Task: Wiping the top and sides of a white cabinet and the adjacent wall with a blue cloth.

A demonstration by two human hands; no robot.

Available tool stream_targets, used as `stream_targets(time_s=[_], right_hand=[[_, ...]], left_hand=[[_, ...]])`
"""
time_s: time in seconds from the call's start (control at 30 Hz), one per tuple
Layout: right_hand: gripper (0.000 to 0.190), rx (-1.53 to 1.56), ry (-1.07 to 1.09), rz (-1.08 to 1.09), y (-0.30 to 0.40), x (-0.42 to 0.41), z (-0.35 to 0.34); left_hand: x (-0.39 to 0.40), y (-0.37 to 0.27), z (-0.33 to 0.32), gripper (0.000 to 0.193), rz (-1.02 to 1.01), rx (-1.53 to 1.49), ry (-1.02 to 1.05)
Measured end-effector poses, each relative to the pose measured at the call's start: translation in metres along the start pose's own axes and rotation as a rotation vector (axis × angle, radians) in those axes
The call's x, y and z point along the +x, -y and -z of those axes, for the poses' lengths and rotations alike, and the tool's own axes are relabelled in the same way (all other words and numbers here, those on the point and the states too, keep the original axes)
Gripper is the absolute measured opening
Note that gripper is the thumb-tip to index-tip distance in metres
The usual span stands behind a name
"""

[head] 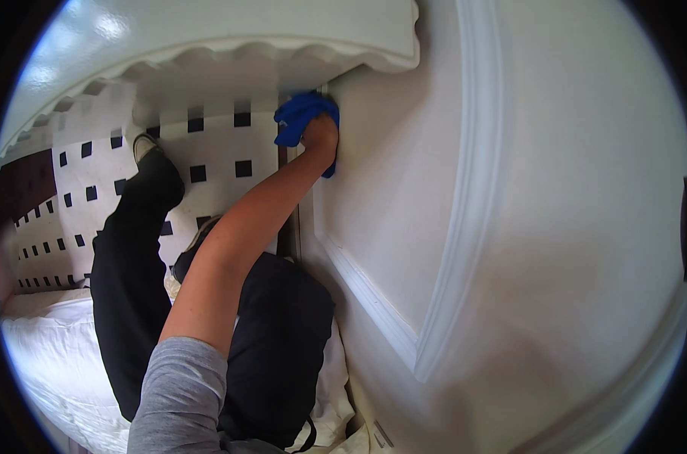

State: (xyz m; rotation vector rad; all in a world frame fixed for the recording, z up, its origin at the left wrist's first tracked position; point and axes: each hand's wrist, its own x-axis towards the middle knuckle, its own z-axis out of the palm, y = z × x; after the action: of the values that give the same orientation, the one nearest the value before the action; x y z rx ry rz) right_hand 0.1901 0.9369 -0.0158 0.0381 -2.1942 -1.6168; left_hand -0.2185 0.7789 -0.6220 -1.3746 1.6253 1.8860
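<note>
My left hand (pixel 321 133) holds a crumpled blue cloth (pixel 304 116) against the lower part of a white panelled wall (pixel 389 170). The cloth spreads around the fingers and hides most of them. It lies just under the scalloped edge of a glossy white furniture top (pixel 264 22). My bare forearm slants up and to the right across the view, out of a grey short sleeve. My right hand is out of view.
Raised white moulding (pixel 479 142) frames the wall panel. My legs in black trousers (pixel 130 272) extend over a white floor with black squares (pixel 243 168). A shoe (pixel 145 146) shows at one foot. White bedding (pixel 65 352) lies at the lower left.
</note>
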Motion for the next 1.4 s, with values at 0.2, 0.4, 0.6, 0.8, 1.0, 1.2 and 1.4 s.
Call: stream_targets(time_s=[0.2, 0.4, 0.6, 0.8, 1.0, 1.2, 1.4], right_hand=[[0.057, 0.027, 0.028, 0.023, 0.010, -0.007, -0.008], [0.056, 0.050, 0.030, 0.016, 0.011, -0.013, -0.013], [0.055, 0.065, 0.026, 0.031, 0.021, -0.010, -0.018], [0.055, 0.026, 0.009, 0.060, 0.016, 0.001, -0.013], [0.054, 0.034, -0.039, 0.048, 0.033, 0.010, -0.016], [0.053, 0.038, -0.073, 0.085, 0.044, 0.023, -0.027], [0.052, 0.022, -0.060, 0.110, 0.055, 0.028, -0.040]], left_hand=[[-0.004, 0.014, 0.015, 0.041, -0.147, 0.188, 0.017], [0.019, 0.002, 0.015, 0.054, 0.429, -0.052, -0.064], [0.042, -0.013, 0.008, 0.055, 0.194, -0.162, 0.036], [-0.021, 0.039, 0.024, 0.043, -0.254, 0.222, 0.097], [-0.072, 0.164, 0.047, 0.054, 0.257, 0.034, 0.263], [-0.042, 0.049, 0.019, 0.047, -0.106, 0.351, 0.211], [0.015, -0.003, 0.003, 0.042, -0.122, 0.007, 0.049]])
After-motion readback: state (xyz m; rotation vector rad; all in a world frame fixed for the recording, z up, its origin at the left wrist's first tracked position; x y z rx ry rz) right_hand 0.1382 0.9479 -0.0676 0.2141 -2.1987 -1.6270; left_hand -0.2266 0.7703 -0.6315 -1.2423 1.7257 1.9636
